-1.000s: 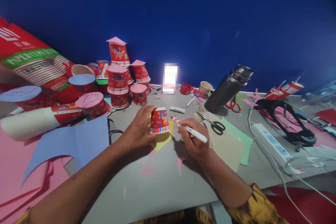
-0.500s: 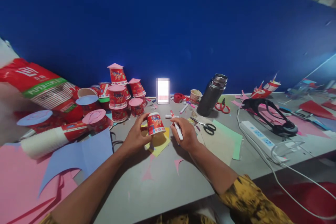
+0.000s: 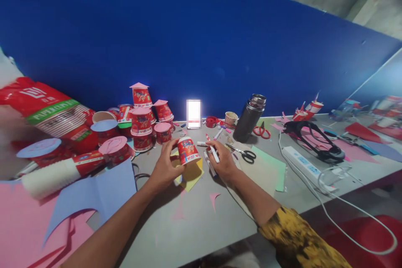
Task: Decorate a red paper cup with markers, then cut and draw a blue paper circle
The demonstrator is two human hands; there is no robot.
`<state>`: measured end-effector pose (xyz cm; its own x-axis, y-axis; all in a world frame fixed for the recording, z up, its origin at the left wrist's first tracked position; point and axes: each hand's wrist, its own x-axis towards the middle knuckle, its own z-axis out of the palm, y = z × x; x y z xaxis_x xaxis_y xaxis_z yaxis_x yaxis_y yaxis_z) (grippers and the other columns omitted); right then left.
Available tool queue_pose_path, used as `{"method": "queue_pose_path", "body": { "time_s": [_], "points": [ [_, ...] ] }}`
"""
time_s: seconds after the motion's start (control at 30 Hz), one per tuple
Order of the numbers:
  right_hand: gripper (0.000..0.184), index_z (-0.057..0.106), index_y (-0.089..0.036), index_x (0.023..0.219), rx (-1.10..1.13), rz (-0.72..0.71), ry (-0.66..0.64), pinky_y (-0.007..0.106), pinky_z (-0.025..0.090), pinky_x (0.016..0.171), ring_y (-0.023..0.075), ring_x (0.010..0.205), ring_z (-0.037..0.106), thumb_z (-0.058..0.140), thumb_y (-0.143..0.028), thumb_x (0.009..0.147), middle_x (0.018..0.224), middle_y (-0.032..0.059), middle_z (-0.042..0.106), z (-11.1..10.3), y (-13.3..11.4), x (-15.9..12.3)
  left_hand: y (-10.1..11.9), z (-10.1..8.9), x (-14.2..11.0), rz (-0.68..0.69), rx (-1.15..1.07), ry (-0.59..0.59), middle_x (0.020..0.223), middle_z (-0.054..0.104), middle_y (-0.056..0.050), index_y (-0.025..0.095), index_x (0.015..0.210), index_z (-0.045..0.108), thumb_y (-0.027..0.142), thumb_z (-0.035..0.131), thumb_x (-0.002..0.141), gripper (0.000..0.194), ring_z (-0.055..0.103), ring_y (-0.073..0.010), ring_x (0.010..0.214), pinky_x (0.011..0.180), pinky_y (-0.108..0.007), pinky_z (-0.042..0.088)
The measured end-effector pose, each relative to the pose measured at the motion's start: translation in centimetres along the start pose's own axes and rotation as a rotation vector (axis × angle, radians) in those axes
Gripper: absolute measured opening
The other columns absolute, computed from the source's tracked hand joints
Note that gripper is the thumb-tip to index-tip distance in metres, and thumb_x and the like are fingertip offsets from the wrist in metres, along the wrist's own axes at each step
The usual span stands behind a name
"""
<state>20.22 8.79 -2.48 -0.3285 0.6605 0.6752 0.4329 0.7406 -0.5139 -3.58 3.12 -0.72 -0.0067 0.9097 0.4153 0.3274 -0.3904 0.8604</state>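
Note:
My left hand (image 3: 166, 164) is closed around a red printed paper cup (image 3: 188, 150), thumb on the near side. The cup is upside down and slightly tilted, over a square of yellow paper (image 3: 195, 179). To its right, my right hand (image 3: 224, 161) grips a white marker (image 3: 215, 155), which slants down toward me. The marker's far end is partly hidden by the fingers. Just beyond these fingers lies another white marker (image 3: 202, 144). A pink paper scrap (image 3: 214, 200) rests on the table (image 3: 188, 234) nearer to me.
Stacked red cups with pink paper tops (image 3: 141, 121) stand left, beside a cup bag (image 3: 59, 111) and blue paper (image 3: 94, 190). A lit, blurred screen (image 3: 194, 114) stands behind. To the right are a dark flask (image 3: 249, 119), black scissors (image 3: 248, 157), and a power strip (image 3: 306, 165).
The view has shifted a little. My left hand still holds the cup, which has tilted slightly more. My right hand keeps the marker, close to where it was.

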Motion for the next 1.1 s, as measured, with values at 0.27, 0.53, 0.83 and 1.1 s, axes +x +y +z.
{"method": "queue_pose_path", "body": {
  "time_s": [0.27,0.53,0.83,1.1],
  "points": [
    [0.047,0.064,-0.021,0.126,0.037,-0.008,-0.044,0.04,0.059,0.092,0.0244,0.096,0.073,0.056,-0.009,0.081,0.104,0.008,0.076,0.1,0.5,0.2,0.4,-0.3,-0.4,0.049,0.219,0.08,0.132,0.047,-0.01,0.027,0.14,0.054,0.025,0.077,0.07,0.073,0.055,-0.0338,0.13,0.106,-0.056,0.056],
    [0.047,0.063,-0.022,0.126,0.102,-0.051,-0.063,0.04,0.059,0.089,0.0236,0.093,0.072,0.061,-0.011,0.081,0.104,0.0069,0.074,-0.1,0.1,0.4,-0.9,0.2,-0.1,-0.101,-0.103,0.039,0.153,0.048,-0.015,0.026,0.142,0.047,0.028,0.079,0.071,0.079,0.052,-0.0362,0.146,0.114,-0.054,0.053],
    [0.037,0.06,-0.022,0.126,0.116,-0.01,-0.056,0.041,0.059,0.09,0.0239,0.094,0.072,0.065,-0.022,0.09,0.107,0.0086,0.073,-0.4,-0.5,0.0,-0.5,0.6,-0.2,-0.411,-0.573,-0.009,0.16,0.056,-0.012,0.031,0.14,0.052,0.025,0.089,0.064,0.085,0.059,-0.038,0.143,0.116,-0.057,0.051],
    [0.081,0.054,-0.024,0.143,0.325,0.234,-0.187,0.034,0.057,0.074,0.0222,0.089,0.07,0.091,-0.042,0.073,0.127,0.0111,0.072,-0.7,-1.3,-0.3,0.5,-0.1,-0.6,-0.564,-0.73,-0.108,0.144,0.07,-0.012,0.028,0.142,0.061,0.023,0.094,0.06,0.088,0.068,-0.0381,0.13,0.107,-0.049,0.059]
  ]
}}
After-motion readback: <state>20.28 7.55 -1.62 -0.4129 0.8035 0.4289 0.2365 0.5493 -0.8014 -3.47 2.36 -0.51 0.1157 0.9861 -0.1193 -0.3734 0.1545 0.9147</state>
